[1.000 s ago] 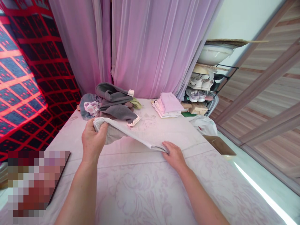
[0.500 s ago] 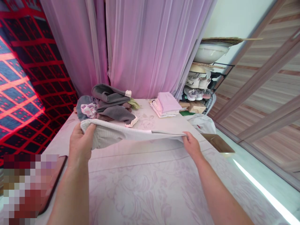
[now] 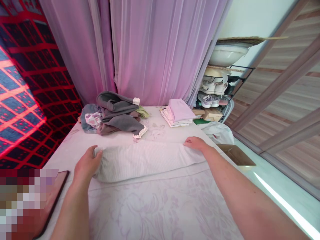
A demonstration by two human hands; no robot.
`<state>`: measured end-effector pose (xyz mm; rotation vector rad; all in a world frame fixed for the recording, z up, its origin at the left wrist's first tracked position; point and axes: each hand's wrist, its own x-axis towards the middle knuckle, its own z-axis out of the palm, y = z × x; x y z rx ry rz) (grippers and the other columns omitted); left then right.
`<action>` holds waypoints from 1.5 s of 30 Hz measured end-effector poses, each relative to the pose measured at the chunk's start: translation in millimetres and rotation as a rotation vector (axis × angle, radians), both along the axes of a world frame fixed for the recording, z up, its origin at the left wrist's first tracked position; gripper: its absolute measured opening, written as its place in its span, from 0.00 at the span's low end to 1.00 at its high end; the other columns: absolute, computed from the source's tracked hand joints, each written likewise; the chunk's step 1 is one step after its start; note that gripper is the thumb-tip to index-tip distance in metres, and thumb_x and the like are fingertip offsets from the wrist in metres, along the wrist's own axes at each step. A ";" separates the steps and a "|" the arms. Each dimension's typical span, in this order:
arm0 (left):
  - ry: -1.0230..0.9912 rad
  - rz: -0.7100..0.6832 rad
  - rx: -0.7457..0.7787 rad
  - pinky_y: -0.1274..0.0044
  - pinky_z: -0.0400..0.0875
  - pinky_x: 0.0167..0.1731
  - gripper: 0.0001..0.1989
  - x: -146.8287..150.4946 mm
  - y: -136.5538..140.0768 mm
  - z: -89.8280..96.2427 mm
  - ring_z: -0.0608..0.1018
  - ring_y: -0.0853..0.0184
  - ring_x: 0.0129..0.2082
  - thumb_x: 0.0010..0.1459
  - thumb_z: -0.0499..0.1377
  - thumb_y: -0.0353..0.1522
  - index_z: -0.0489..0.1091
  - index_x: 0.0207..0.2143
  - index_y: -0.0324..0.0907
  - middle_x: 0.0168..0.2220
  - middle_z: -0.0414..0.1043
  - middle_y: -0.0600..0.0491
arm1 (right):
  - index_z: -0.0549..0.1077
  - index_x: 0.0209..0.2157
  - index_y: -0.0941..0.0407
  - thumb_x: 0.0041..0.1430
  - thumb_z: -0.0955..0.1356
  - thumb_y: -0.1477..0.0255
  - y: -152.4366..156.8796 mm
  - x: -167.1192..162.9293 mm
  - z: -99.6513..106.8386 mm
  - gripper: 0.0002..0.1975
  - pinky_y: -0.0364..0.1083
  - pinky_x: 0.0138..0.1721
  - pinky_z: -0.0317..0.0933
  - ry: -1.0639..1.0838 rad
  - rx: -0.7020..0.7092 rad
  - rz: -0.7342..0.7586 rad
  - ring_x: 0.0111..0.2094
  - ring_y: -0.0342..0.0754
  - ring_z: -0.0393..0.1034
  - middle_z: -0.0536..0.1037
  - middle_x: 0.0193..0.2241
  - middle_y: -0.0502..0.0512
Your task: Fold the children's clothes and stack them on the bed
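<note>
A pale grey-white ribbed garment (image 3: 147, 160), its exact kind unclear, lies stretched lengthwise across the bed-like surface. My left hand (image 3: 87, 163) is at its gathered left end, thumb over the edge and the other fingers partly hidden. At the far right corner, my right hand (image 3: 196, 144) pinches the upper edge between thumb and fingers. Just beyond the garment sits a loose heap of dark grey clothes (image 3: 115, 111) with cream frilled cuffs. A folded stack of pink and white clothes (image 3: 178, 113) is farther back on the right.
A patterned pale sheet (image 3: 155, 210) covers the surface. At lower left is a dark-edged flat object (image 3: 57, 193), partly pixelated. Purple curtains (image 3: 155, 50) hang behind. Off the right edge are a shoe rack (image 3: 212, 90), a white plastic bag (image 3: 220, 133) and a brown bin (image 3: 237, 155).
The ribbed garment, held taut above the surface before, has come down and now lies spread flat and wider. Both hands have lowered with it, the right also shifting slightly left.
</note>
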<state>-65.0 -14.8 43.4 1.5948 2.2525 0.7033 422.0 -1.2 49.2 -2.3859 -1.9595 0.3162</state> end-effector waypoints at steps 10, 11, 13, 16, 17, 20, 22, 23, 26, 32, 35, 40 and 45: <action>0.392 -0.360 0.126 0.58 0.58 0.58 0.24 62.3 -10.9 -3.5 0.63 0.53 0.61 0.62 0.46 0.37 0.64 0.58 0.39 0.62 0.62 0.42 | 0.68 0.56 0.55 0.59 0.60 0.52 -52.0 47.1 -30.2 0.30 0.52 0.46 0.62 -0.095 -0.006 -0.502 0.51 0.58 0.69 0.74 0.52 0.63; 0.380 -0.467 0.104 0.56 0.55 0.60 0.24 76.9 -13.1 -8.2 0.62 0.54 0.62 0.63 0.46 0.39 0.64 0.58 0.41 0.62 0.62 0.45 | 0.69 0.55 0.55 0.57 0.61 0.50 -54.8 49.9 -30.3 0.31 0.52 0.45 0.63 -0.084 -0.037 -0.522 0.51 0.59 0.69 0.74 0.52 0.64; 0.369 -0.635 0.062 0.55 0.51 0.61 0.26 103.7 -19.8 -19.3 0.59 0.53 0.64 0.63 0.47 0.43 0.63 0.60 0.43 0.64 0.59 0.46 | 0.73 0.51 0.56 0.54 0.63 0.48 -57.9 53.1 -28.9 0.32 0.52 0.44 0.63 -0.045 -0.087 -0.518 0.49 0.59 0.70 0.74 0.51 0.64; 0.404 -0.736 0.050 0.54 0.48 0.62 0.29 128.6 -31.2 -34.6 0.55 0.52 0.66 0.62 0.49 0.47 0.60 0.62 0.44 0.66 0.54 0.46 | 0.77 0.41 0.59 0.52 0.65 0.49 -57.3 54.3 -24.1 0.28 0.51 0.44 0.63 0.034 -0.126 -0.456 0.47 0.59 0.72 0.76 0.47 0.66; 0.423 -0.747 0.042 0.54 0.47 0.62 0.30 132.2 -33.9 -38.5 0.55 0.52 0.66 0.61 0.49 0.48 0.59 0.62 0.44 0.66 0.53 0.46 | 0.78 0.38 0.59 0.51 0.67 0.50 -56.5 54.6 -22.2 0.26 0.50 0.43 0.63 0.053 -0.120 -0.443 0.45 0.59 0.72 0.77 0.45 0.66; 0.475 -0.759 0.010 0.55 0.46 0.62 0.33 133.6 -36.9 -45.6 0.54 0.51 0.66 0.61 0.49 0.49 0.57 0.64 0.44 0.67 0.50 0.46 | 0.78 0.33 0.59 0.51 0.69 0.55 -54.2 55.5 -17.5 0.20 0.47 0.39 0.63 0.084 -0.065 -0.448 0.41 0.56 0.74 0.79 0.38 0.63; 0.494 -0.761 0.004 0.55 0.44 0.62 0.34 132.0 -36.2 -47.5 0.53 0.52 0.67 0.61 0.48 0.50 0.56 0.64 0.44 0.67 0.49 0.46 | 0.77 0.36 0.58 0.55 0.65 0.56 -53.7 55.7 -16.6 0.20 0.46 0.37 0.62 0.081 -0.008 -0.477 0.40 0.54 0.74 0.79 0.37 0.61; 0.500 -0.761 0.005 0.55 0.44 0.62 0.34 131.4 -35.8 -47.8 0.53 0.52 0.67 0.61 0.48 0.51 0.55 0.64 0.44 0.67 0.49 0.46 | 0.77 0.38 0.58 0.56 0.64 0.57 -53.7 55.4 -17.1 0.20 0.45 0.37 0.62 0.079 0.038 -0.499 0.40 0.54 0.74 0.79 0.37 0.60; 0.504 -0.761 0.006 0.54 0.43 0.62 0.36 131.3 -35.6 -47.7 0.52 0.52 0.67 0.60 0.47 0.52 0.55 0.65 0.44 0.67 0.49 0.45 | 0.76 0.40 0.58 0.54 0.66 0.60 -54.7 52.9 -23.2 0.18 0.46 0.38 0.62 0.097 0.158 -0.543 0.42 0.54 0.73 0.79 0.38 0.60; 0.498 -0.757 0.006 0.54 0.43 0.62 0.37 133.2 -37.9 -46.4 0.52 0.52 0.67 0.60 0.47 0.53 0.55 0.65 0.43 0.68 0.48 0.45 | 0.74 0.46 0.61 0.56 0.65 0.62 -58.5 48.6 -34.3 0.22 0.45 0.37 0.64 0.203 0.235 -0.545 0.38 0.51 0.74 0.79 0.37 0.60; 0.492 -0.752 -0.008 0.55 0.42 0.62 0.36 133.6 -37.6 -46.0 0.51 0.52 0.67 0.60 0.47 0.53 0.55 0.65 0.44 0.68 0.47 0.45 | 0.73 0.48 0.59 0.56 0.65 0.62 -59.2 36.8 -23.1 0.22 0.45 0.38 0.65 0.230 0.289 -0.527 0.39 0.50 0.73 0.79 0.40 0.60; 0.458 -0.761 -0.022 0.54 0.42 0.62 0.36 132.4 -36.1 -45.0 0.51 0.52 0.67 0.60 0.47 0.52 0.54 0.65 0.44 0.68 0.47 0.46 | 0.74 0.44 0.54 0.54 0.67 0.65 -59.9 -34.5 -0.4 0.16 0.45 0.44 0.62 0.223 0.441 -0.402 0.44 0.51 0.72 0.78 0.42 0.56; 0.443 -0.768 -0.044 0.55 0.42 0.62 0.32 131.8 -35.3 -43.3 0.51 0.54 0.67 0.63 0.46 0.47 0.53 0.65 0.43 0.68 0.47 0.46 | 0.73 0.42 0.54 0.57 0.64 0.70 -62.0 -129.5 -14.0 0.11 0.45 0.42 0.61 0.143 0.484 -0.195 0.41 0.50 0.71 0.76 0.40 0.55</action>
